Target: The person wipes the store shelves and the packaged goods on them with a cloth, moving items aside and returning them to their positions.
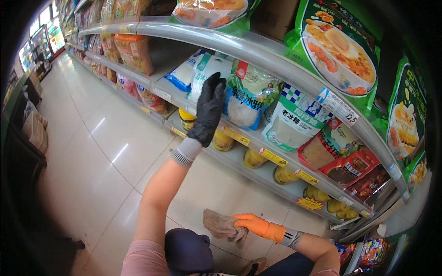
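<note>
My left hand point(210, 110), in a black glove, reaches to the middle shelf with its fingers stretched upward. It lies against a white and teal bag point(209, 69) and beside a blue and green bag of rock sugar point(244, 110). Its thumb and palm are hidden, so a hold on the bag cannot be made out. Low over the floor tiles, my right hand point(259, 226), in an orange glove, grips a crumpled grey-brown cloth point(224, 226). Farther right on that shelf stands a white and green sugar pouch point(295, 119).
Yellow price tags line the shelf edge point(272, 157). Jars of yellow fruit point(253, 158) stand on the bottom shelf. Large green food bags point(340, 51) overhang the upper shelf. A dark blue rounded object point(188, 252) is before me, and a tiled aisle point(100, 138) runs left.
</note>
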The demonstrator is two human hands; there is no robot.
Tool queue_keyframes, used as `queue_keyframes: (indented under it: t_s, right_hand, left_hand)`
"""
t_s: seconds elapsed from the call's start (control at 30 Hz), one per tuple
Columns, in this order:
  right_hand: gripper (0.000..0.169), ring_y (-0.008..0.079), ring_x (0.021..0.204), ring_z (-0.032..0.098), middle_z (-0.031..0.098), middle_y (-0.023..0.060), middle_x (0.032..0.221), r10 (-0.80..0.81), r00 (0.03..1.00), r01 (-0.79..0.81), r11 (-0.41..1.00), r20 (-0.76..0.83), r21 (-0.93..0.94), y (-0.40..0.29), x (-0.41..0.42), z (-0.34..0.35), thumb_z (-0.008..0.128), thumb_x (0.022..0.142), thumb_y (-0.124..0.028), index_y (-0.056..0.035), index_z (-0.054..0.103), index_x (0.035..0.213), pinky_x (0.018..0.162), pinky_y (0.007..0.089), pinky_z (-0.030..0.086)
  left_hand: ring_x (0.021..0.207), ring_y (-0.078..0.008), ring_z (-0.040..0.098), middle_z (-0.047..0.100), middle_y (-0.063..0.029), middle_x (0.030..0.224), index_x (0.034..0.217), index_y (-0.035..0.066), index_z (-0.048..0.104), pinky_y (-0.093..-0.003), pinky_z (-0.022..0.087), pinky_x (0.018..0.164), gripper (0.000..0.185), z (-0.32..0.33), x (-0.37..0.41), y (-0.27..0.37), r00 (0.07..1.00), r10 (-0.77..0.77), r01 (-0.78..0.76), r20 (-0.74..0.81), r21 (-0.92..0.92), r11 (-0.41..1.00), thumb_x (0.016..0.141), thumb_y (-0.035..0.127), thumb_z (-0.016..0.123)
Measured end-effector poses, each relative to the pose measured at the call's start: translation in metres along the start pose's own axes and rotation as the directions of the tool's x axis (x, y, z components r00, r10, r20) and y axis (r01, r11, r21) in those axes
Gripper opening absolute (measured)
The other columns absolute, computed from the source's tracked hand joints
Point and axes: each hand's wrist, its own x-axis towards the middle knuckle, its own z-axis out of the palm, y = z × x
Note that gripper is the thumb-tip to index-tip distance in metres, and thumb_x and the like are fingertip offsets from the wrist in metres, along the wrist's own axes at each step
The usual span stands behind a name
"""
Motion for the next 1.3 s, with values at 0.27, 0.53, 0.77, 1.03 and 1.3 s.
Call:
queue_keyframes:
  t_s: [0.27, 0.53, 0.77, 1.03, 1.3]
  right_hand:
    - [0.027, 0.0141, 0.097, 0.055, 0.06, 0.0059, 0.109, 0.07, 0.981, 0.001, 0.931, -0.182, 0.365, -0.05, 0.0, -0.001, 0.047, 0.092, -0.018, 0.001, 0.058, 0.109, 0.085, 0.0277, 0.044]
    - [0.033, 0.0337, 0.07, 0.056, 0.059, 0.0193, 0.096, -0.891, 0.405, 0.03, 0.236, -0.204, -0.971, -0.174, 0.021, -0.027, 0.06, 0.074, -0.011, 0.0032, 0.059, 0.104, 0.065, 0.0375, 0.047]
    - [0.036, 0.0262, 0.052, 0.052, 0.058, 0.0133, 0.102, -0.857, 0.5, -0.264, -0.285, 0.122, -0.921, -0.198, 0.067, -0.057, 0.058, 0.066, -0.014, -0.0011, 0.061, 0.099, 0.047, 0.0357, 0.044]
    - [0.042, 0.0238, 0.052, 0.05, 0.057, 0.012, 0.102, -0.85, 0.513, -0.306, -0.31, 0.118, -0.9, -0.192, 0.068, -0.063, 0.058, 0.064, -0.017, -0.0044, 0.061, 0.103, 0.046, 0.0341, 0.043]
    - [0.036, 0.022, 0.052, 0.05, 0.056, 0.0083, 0.096, -0.873, 0.476, -0.321, -0.286, 0.107, -0.903, -0.196, 0.072, -0.06, 0.061, 0.064, -0.016, -0.0068, 0.061, 0.099, 0.046, 0.034, 0.043]
  left_hand:
    - [0.117, -0.0279, 0.048, 0.049, -0.0168, 0.127, 0.125, -0.001, 0.046, -0.0357, 0.037, 0.099, 0.042, -0.148, 0.038, -0.046, 0.956, 0.134, -0.016, -0.261, 0.411, 0.912, 0.091, 0.02, 0.056]
    - [0.108, -0.0365, 0.054, 0.056, -0.0218, 0.116, 0.118, 0.003, 0.054, -0.0392, 0.043, 0.092, 0.042, -0.17, 0.151, -0.062, 0.996, 0.089, -0.046, -0.011, 0.796, 0.604, 0.083, 0.026, 0.06]
    - [0.122, -0.0295, 0.045, 0.048, -0.0188, 0.131, 0.127, 0.002, 0.046, -0.0354, 0.037, 0.1, 0.044, -0.099, 0.256, -0.093, 0.85, -0.271, -0.274, 0.452, 0.819, 0.505, 0.089, 0.022, 0.054]
    - [0.118, -0.03, 0.048, 0.05, -0.0195, 0.129, 0.127, 0.002, 0.048, -0.0355, 0.039, 0.099, 0.041, -0.072, 0.297, -0.134, 0.815, -0.338, -0.29, 0.471, 0.835, 0.467, 0.091, 0.022, 0.05]
    - [0.115, -0.0306, 0.051, 0.052, -0.0201, 0.126, 0.126, 0.001, 0.049, -0.0355, 0.04, 0.097, 0.039, -0.164, 0.254, -0.13, 0.892, -0.207, -0.247, 0.402, 0.817, 0.521, 0.093, 0.022, 0.046]
